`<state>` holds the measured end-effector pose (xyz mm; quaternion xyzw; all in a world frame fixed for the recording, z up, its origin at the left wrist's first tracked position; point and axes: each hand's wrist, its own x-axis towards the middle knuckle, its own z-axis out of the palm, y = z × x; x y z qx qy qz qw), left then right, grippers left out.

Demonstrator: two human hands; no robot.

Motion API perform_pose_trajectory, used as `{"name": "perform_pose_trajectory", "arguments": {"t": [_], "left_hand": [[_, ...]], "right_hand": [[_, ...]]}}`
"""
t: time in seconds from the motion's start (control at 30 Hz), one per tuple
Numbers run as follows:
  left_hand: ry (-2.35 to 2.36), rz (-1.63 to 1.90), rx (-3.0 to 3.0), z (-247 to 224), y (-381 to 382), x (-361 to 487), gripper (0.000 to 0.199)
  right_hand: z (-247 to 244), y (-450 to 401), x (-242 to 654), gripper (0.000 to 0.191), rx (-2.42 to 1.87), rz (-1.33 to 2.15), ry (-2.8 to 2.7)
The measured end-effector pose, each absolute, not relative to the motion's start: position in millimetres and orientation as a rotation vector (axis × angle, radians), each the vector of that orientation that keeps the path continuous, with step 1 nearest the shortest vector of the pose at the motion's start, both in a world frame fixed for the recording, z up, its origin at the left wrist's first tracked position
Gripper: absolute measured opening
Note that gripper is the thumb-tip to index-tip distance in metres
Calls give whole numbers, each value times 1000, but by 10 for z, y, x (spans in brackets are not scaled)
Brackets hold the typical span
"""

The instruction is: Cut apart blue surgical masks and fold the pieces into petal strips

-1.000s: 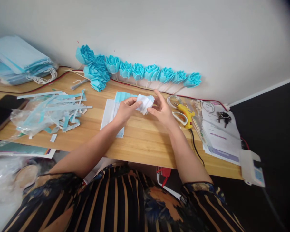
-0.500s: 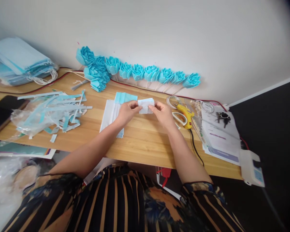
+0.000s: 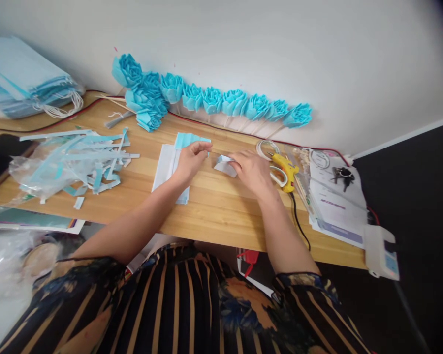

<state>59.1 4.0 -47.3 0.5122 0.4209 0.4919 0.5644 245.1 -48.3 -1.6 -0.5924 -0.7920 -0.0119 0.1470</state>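
My right hand pinches a small folded piece of white and pale blue mask fabric just above the wooden table. To the left, my left hand holds nothing; its thumb and fingertips are apart and point toward the piece. Beneath and beside this hand lie flat white and blue mask sheets. Close to my right wrist rest the white handles of scissors and a yellow hot glue gun.
Blue fabric flowers on sticks lean along the wall. Cut strips and plastic film lie left, below a stack of masks. A tape roll, papers and keys are on the right. A phone lies far left.
My left hand has let go of the fabric piece and moved slightly left. The piece stays in my right hand, now tilted and folded. The view has shifted slightly.
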Motion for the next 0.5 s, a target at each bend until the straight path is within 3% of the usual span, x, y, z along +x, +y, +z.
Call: {"name": "perform_pose_trajectory", "arguments": {"t": [0.13, 0.33, 0.5], "left_hand": [[964, 1176, 1184, -421, 6, 595, 25], [640, 1081, 1198, -326, -97, 651, 55], [650, 1033, 1115, -333, -126, 681, 48]], "right_hand": [[-77, -436, 2480, 17, -1682, 97, -2009], [-191, -378, 2389, 31, -1381, 747, -1368], [-249, -386, 2278, 39, -1358, 930, -1283]]}}
